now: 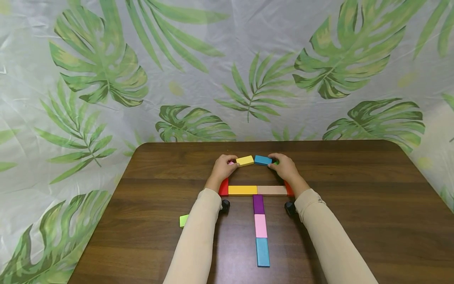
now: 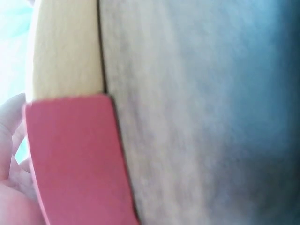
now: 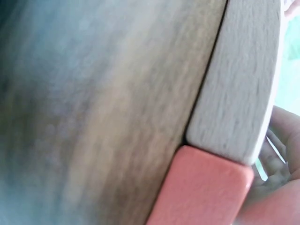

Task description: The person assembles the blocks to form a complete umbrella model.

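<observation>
At the top of an outline of blocks, my left hand [image 1: 222, 169] pinches the left end of a pale yellow block [image 1: 245, 161]. My right hand [image 1: 285, 167] pinches the right end of a blue block [image 1: 263, 160], and the two blocks nearly meet at a shallow angle. A bit of a pink block [image 1: 231, 163] shows by the left fingers, a bit of a green one [image 1: 276, 162] by the right. Below lies a row of a red block [image 1: 224, 187], a yellow block [image 1: 242, 190], a tan block [image 1: 272, 190] and another red block [image 1: 289, 189], partly behind my hands.
From the row's middle a column runs toward me: a purple block [image 1: 258, 204], a light pink block [image 1: 260, 225] and a teal block [image 1: 263, 252]. A lime green block [image 1: 183, 221] lies left of my left sleeve. A leaf-patterned cloth [image 1: 255, 79] hangs behind the wooden table [image 1: 354, 221].
</observation>
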Demonstrator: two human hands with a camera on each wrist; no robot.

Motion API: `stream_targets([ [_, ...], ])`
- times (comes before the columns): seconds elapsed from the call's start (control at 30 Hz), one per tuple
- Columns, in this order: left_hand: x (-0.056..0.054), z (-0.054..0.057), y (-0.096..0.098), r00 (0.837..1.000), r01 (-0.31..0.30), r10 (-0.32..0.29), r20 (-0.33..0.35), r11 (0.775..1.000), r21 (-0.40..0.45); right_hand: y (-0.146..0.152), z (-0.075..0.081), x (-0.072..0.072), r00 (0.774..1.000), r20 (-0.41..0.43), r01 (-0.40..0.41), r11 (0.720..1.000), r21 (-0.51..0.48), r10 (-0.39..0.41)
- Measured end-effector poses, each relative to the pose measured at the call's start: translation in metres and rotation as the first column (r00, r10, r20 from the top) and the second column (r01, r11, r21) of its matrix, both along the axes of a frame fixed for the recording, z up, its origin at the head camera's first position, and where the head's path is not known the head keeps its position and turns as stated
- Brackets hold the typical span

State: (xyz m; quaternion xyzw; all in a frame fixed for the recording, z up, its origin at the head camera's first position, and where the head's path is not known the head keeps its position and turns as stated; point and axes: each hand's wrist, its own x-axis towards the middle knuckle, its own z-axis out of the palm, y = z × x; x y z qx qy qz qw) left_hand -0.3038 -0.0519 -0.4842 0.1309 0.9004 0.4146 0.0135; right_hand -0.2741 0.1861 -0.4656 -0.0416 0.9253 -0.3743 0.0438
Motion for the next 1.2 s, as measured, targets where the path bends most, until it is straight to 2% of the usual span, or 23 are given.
stream_targets([
  [0.2,-0.001,-0.001,0.000,1.000,0.004,-0.004,0.016,1.000,0.004,0.001,-0.003,0.000,1.000,0.011,0.006,1.000,-0.018,-0.006],
  [0.23,0.005,0.009,0.002,0.999,-0.016,0.017,0.047,1.000,-0.022,0.001,-0.003,0.000,1.000,0.016,0.005,1.000,-0.029,-0.005],
  [0.43,0.008,0.010,0.003,0.999,-0.028,0.030,0.035,0.999,-0.044,0.007,-0.004,0.001,0.999,0.027,0.020,0.993,-0.116,-0.016],
  [0.77,0.009,0.010,0.002,0.999,-0.031,0.032,0.032,0.999,-0.037,0.015,-0.001,0.005,0.998,0.018,0.069,0.982,-0.177,-0.067],
  [0.97,0.008,0.009,0.000,0.999,-0.027,0.028,0.026,0.999,-0.034,0.020,-0.002,0.005,0.995,0.015,0.104,0.983,-0.151,-0.103],
  [1.2,0.008,0.010,-0.002,0.998,-0.031,0.031,0.049,1.000,0.003,0.021,-0.002,0.007,0.997,0.015,0.081,0.987,-0.136,-0.079],
])
